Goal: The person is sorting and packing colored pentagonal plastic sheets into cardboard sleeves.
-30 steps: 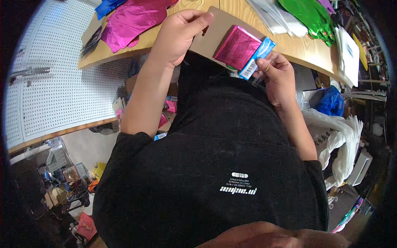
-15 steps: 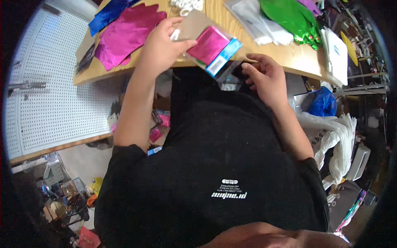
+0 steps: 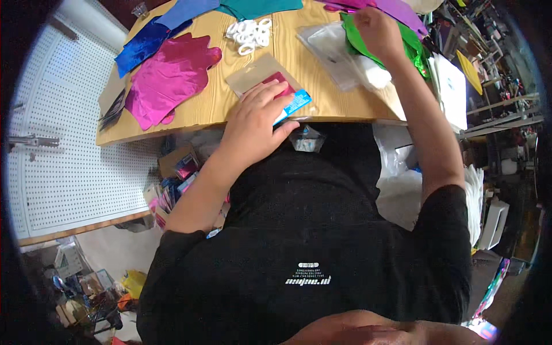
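Observation:
My left hand (image 3: 260, 115) lies flat, palm down, on a clear bag at the table's near edge. Inside the bag (image 3: 266, 68) are a tan card, folded pink shiny material and a blue-and-white label (image 3: 298, 102). The bag's clear end (image 3: 307, 140) hangs over the edge. My right hand (image 3: 376, 35) is at the back right, above shiny green material (image 3: 413, 54). Its fingers are curled in, and whatever they may hold is hidden. Beside it lie purple and magenta pieces (image 3: 397, 12).
White rings (image 3: 250, 35) lie mid-table, with clear bags (image 3: 339, 52) to their right. Pink (image 3: 172, 80), blue (image 3: 146, 49) and teal (image 3: 259, 7) shiny pieces lie left and back. A white packet stack (image 3: 451, 92) stands right. A white pegboard (image 3: 86, 126) is at left.
The bag has come down from both hands onto the table, under my left hand. My right hand has let go of it and moved up and right, over the green material.

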Motion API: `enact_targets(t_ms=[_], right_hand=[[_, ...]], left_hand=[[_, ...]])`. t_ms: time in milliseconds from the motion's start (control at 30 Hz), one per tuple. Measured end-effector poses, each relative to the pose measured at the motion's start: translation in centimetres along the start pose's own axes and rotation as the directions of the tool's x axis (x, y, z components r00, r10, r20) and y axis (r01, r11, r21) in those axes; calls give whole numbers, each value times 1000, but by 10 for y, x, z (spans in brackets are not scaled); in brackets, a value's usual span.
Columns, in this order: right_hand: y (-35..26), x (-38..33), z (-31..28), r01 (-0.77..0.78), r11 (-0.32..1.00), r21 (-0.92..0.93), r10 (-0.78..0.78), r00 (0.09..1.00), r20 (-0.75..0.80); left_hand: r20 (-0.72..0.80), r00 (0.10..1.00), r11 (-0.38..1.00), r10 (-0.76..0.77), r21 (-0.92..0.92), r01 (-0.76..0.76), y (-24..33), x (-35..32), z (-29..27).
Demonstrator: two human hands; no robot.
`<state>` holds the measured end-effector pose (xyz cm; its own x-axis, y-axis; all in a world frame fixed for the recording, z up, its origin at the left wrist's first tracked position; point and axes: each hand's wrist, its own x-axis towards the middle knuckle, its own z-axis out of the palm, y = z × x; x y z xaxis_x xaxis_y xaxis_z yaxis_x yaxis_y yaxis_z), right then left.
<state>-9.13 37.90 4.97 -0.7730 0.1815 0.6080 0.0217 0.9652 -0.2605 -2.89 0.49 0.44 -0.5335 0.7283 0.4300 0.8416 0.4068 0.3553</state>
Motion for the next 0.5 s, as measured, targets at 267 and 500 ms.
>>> enact_targets(t_ms=[267,500], right_hand=[[28,92,73,478,607,-635,-192,863,466],[92,107,117,771,554,-315,-709,635,308]], left_hand=[[3,998,997,69,39,-69,-16,12,-2],[-37,999,998,34,-56,-36,-21,7,-1]])
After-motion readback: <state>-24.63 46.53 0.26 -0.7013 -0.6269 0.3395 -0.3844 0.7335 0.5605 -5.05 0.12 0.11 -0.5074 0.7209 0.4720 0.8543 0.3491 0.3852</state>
